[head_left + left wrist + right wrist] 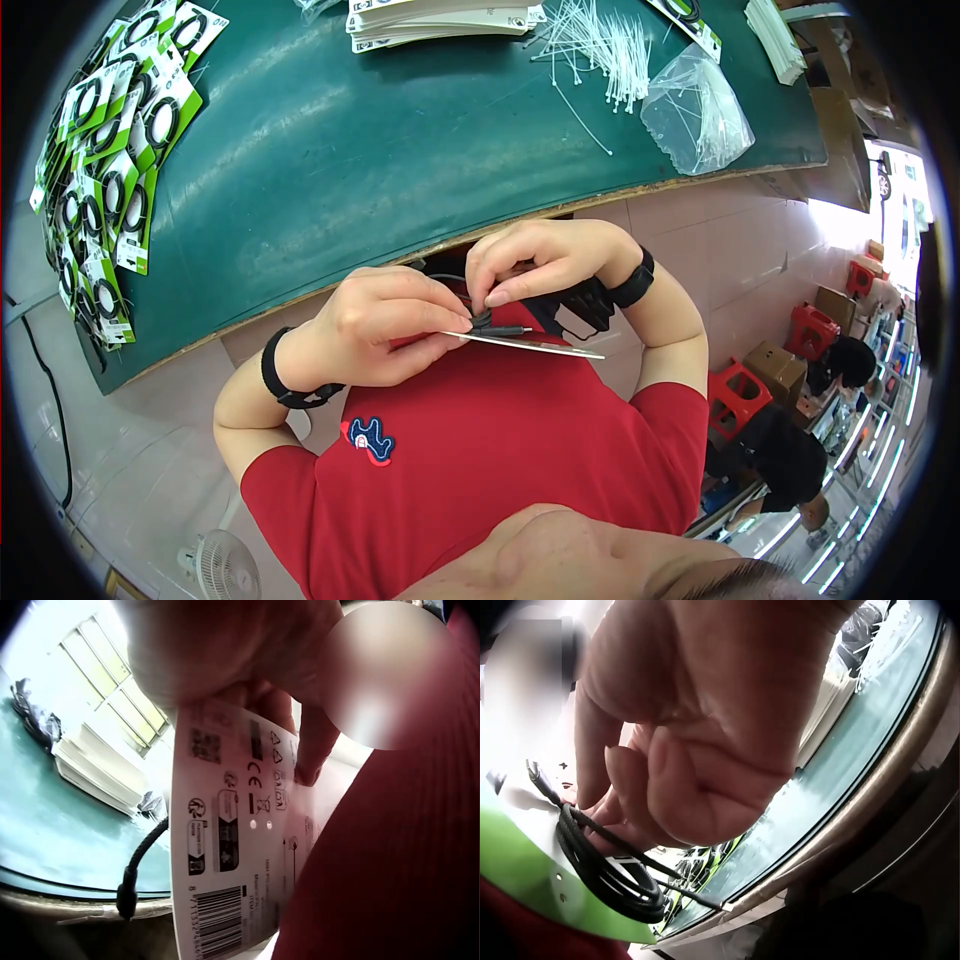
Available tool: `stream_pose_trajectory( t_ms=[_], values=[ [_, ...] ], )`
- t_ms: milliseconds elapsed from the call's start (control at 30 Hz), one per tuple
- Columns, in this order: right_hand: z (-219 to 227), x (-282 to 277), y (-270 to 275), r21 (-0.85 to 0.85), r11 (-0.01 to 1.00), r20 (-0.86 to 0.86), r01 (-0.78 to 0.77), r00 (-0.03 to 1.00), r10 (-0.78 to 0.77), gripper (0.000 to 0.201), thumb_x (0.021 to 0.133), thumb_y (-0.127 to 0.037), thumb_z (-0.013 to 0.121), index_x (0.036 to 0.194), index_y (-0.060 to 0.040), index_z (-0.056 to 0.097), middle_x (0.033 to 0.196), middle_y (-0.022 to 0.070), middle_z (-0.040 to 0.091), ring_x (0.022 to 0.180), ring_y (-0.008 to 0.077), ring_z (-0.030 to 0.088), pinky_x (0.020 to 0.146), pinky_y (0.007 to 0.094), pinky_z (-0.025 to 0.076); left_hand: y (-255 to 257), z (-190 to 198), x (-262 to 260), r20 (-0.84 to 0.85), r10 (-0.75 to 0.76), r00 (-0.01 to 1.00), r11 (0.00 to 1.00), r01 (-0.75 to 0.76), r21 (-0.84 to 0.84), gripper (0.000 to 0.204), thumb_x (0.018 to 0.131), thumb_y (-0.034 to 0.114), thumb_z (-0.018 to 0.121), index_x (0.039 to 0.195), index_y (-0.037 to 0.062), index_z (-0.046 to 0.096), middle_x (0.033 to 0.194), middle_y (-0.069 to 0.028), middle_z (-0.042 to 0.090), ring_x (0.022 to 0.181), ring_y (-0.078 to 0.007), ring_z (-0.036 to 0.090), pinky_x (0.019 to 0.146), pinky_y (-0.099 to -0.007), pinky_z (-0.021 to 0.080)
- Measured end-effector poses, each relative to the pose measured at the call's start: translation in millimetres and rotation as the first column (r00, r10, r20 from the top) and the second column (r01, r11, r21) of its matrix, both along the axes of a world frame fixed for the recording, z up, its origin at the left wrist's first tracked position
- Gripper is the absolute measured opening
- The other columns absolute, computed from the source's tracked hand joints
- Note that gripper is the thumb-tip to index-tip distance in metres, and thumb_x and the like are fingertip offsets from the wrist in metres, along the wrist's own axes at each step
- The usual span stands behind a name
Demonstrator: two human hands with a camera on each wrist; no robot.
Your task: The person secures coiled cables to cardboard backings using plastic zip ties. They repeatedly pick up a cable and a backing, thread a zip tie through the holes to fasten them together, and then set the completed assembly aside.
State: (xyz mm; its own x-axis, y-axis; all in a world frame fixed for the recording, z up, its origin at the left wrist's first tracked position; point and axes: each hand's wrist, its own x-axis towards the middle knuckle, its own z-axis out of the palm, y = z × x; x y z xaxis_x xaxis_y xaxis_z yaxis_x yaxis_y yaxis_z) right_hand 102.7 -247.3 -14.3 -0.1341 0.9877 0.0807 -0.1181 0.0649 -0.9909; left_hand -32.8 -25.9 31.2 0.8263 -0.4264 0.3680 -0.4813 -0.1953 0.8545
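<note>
Close to the red shirt, my left hand (385,320) grips a thin packaging card (570,349) by its edge. In the left wrist view the printed back of the card (225,787) shows a barcode and recycling marks, with a cable end (129,892) sticking out past its side. A coiled black cable (592,874) lies against the green and white face of the card (517,847) in the right wrist view. My right hand (540,262) pinches at the coil with thumb and forefinger, its other fingers curled. The exact pinch point is partly hidden by fingers.
Many carded cables (110,170) are heaped on the green table (370,150) at its left. A stack of cards (440,25), loose white cable ties (600,55) and a plastic bag (695,115) lie along the back. Red stools (740,395) stand at right.
</note>
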Motion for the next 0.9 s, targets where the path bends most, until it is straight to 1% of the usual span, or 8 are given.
stream_pose_trajectory(
  t_ms=[200, 300, 400, 567, 667, 700, 833, 900],
  values=[
    [2, -2, 10, 0.112, 0.991, 0.011, -0.069, 0.998, 0.068, 0.017, 0.101, -0.011, 0.058, 0.106, 0.0008, 0.069, 0.101, 0.0118, 0.066, 0.093, 0.0258, 0.062, 0.082, 0.0353, 0.049, -2, 2, 0, 0.181, -0.106, 0.978, 0.994, 0.100, 0.038, 0.019, 0.072, -0.002, 0.075, 0.091, 0.0019, 0.073, 0.093, -0.0118, 0.073, 0.075, -0.0233, 0.071, 0.063, -0.0302, 0.056],
    [14, -3, 16, 0.127, 0.992, 0.023, -0.016, 1.000, 0.013, 0.018, 0.100, -0.012, 0.059, 0.104, 0.0010, 0.070, 0.098, 0.0111, 0.066, 0.090, 0.0271, 0.063, 0.079, 0.0356, 0.050, -3, 8, -3, 0.442, -0.170, 0.881, 0.980, 0.102, 0.172, 0.019, 0.073, -0.001, 0.074, 0.092, 0.0004, 0.073, 0.094, -0.0125, 0.072, 0.074, -0.0231, 0.070, 0.063, -0.0303, 0.057],
    [34, 1, 19, 0.075, 0.987, 0.363, -0.140, 0.926, 0.103, 0.016, 0.098, -0.014, 0.061, 0.101, -0.0011, 0.070, 0.098, 0.0111, 0.065, 0.086, 0.0294, 0.063, 0.072, 0.0364, 0.050, -3, 11, -3, 0.447, -0.205, 0.871, 0.973, 0.131, 0.191, 0.020, 0.073, -0.002, 0.073, 0.093, 0.0002, 0.074, 0.094, -0.0124, 0.072, 0.073, -0.0226, 0.070, 0.062, -0.0301, 0.057],
    [42, 10, 25, 0.074, 0.970, 0.438, -0.232, 0.881, 0.177, 0.014, 0.094, -0.016, 0.065, 0.095, -0.0030, 0.071, 0.094, 0.0116, 0.065, 0.082, 0.0308, 0.062, 0.068, 0.0376, 0.050, -4, 7, 1, 0.414, -0.188, 0.891, 0.978, 0.129, 0.166, 0.022, 0.072, -0.002, 0.074, 0.093, 0.0006, 0.073, 0.094, -0.0129, 0.072, 0.073, -0.0235, 0.070, 0.062, -0.0308, 0.057],
    [53, 16, 19, 0.033, 0.999, 0.569, 0.036, 0.821, -0.048, 0.011, 0.089, -0.015, 0.072, 0.088, -0.0043, 0.071, 0.089, 0.0110, 0.065, 0.074, 0.0261, 0.062, 0.064, 0.0348, 0.049, 0, 1, 6, 0.332, -0.145, 0.932, 0.985, 0.104, 0.138, 0.022, 0.071, -0.002, 0.074, 0.093, 0.0009, 0.073, 0.093, -0.0132, 0.072, 0.073, -0.0240, 0.070, 0.062, -0.0310, 0.057],
    [55, 17, 17, 0.035, 0.999, 0.571, 0.030, 0.819, -0.045, 0.011, 0.089, -0.015, 0.072, 0.088, -0.0043, 0.071, 0.089, 0.0110, 0.065, 0.074, 0.0261, 0.062, 0.064, 0.0348, 0.049, 2, -1, 8, 0.288, -0.121, 0.950, 0.988, 0.088, 0.124, 0.023, 0.070, -0.002, 0.074, 0.093, 0.0011, 0.073, 0.093, -0.0133, 0.073, 0.073, -0.0243, 0.070, 0.062, -0.0310, 0.057],
    [59, 15, 12, -0.093, 0.958, 0.479, 0.271, 0.856, -0.195, 0.009, 0.085, -0.009, 0.076, 0.085, -0.0017, 0.072, 0.086, 0.0094, 0.065, 0.070, 0.0188, 0.064, 0.061, 0.0299, 0.050, 12, -6, 16, 0.164, -0.025, 0.986, 0.999, 0.017, 0.050, 0.023, 0.069, -0.001, 0.075, 0.092, 0.0021, 0.073, 0.092, -0.0131, 0.073, 0.073, -0.0253, 0.070, 0.062, -0.0318, 0.056],
    [40, 7, 10, -0.222, 0.925, 0.095, 0.308, 0.951, -0.294, 0.005, 0.084, -0.003, 0.075, 0.087, 0.0001, 0.073, 0.087, 0.0083, 0.065, 0.071, 0.0148, 0.064, 0.061, 0.0268, 0.050, 12, -7, 15, 0.178, -0.016, 0.984, 0.999, 0.008, 0.046, 0.024, 0.070, -0.002, 0.075, 0.093, 0.0023, 0.073, 0.092, -0.0128, 0.073, 0.073, -0.0249, 0.071, 0.062, -0.0316, 0.056]
  ],
)
